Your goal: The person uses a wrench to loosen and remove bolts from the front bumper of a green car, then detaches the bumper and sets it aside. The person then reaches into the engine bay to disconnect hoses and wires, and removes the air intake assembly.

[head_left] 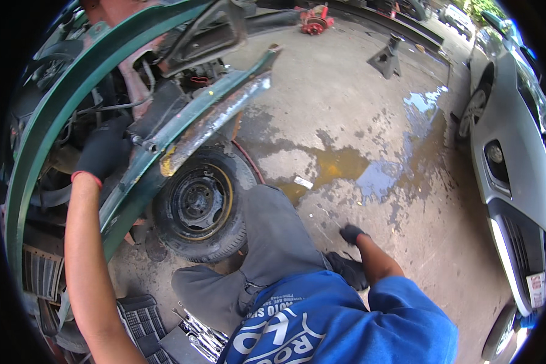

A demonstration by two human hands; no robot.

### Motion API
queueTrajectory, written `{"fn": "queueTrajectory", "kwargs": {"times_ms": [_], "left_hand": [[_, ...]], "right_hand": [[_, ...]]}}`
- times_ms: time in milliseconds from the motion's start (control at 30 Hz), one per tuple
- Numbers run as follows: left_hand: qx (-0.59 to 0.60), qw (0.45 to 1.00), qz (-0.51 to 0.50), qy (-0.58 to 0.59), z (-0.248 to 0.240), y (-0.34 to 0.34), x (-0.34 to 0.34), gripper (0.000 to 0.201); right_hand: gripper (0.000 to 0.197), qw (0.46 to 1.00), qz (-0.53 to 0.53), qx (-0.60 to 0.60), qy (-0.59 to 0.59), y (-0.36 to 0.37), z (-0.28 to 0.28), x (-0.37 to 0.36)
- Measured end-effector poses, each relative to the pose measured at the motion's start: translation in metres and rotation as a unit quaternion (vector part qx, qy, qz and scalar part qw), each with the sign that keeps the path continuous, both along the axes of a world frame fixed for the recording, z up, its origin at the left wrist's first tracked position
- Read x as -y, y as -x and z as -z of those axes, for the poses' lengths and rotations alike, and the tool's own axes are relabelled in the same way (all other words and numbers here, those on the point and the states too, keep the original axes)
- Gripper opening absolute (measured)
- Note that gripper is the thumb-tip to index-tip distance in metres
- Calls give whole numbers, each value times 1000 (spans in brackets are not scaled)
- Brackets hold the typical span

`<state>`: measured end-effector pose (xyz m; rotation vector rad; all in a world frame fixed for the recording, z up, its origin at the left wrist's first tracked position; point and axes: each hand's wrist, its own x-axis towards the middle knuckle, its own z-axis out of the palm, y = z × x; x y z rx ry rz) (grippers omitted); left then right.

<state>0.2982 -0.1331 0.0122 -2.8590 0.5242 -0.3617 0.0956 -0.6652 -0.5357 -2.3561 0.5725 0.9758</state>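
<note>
So, a small silver cylindrical metal piece (144, 144) is seen at the inner edge of the green body rail (185, 124) on the opened-up front end of a vehicle, just beside the fingers of the left hand (106, 148). That hand is covered by a black glove and reached in behind the rail, between it and the curved green panel edge (48, 121). Whether anything is held in its grip can't be told, since the fingers are mostly hidden. A dark flat plate (161, 109) is seen just past the fingertips, with pipes and hoses packed around.

Below the rail, a black steel wheel with its tire (224, 242) is parked on the concrete, partly covered by a grey-trousered leg (279, 224). Near the other knee, a bunch of wrenches (203, 340) is laid out beside a black compartmented tool tray (142, 321).

The right hand (352, 234), also black-gloved, is held low near a dark shoe (349, 270); its grip is too small to be read, tbh.

Farther out, the concrete is stained by a brownish puddle (333, 167), with a jack stand (389, 57) beyond it. A silver car (515, 121) is parked on the right.
</note>
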Motion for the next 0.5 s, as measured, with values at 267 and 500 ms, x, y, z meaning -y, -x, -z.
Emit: {"fn": "queueTrajectory", "kwargs": {"times_ms": [267,500], "left_hand": [[-58,994,-97,-11,-12,5,9,42],[-51,994,-90,-32,-10,5,9,40]], "right_hand": [[37,879,-168,431,-112,-110,-211,-107],[36,779,-71,379,-494,-134,-454,-305]]}}
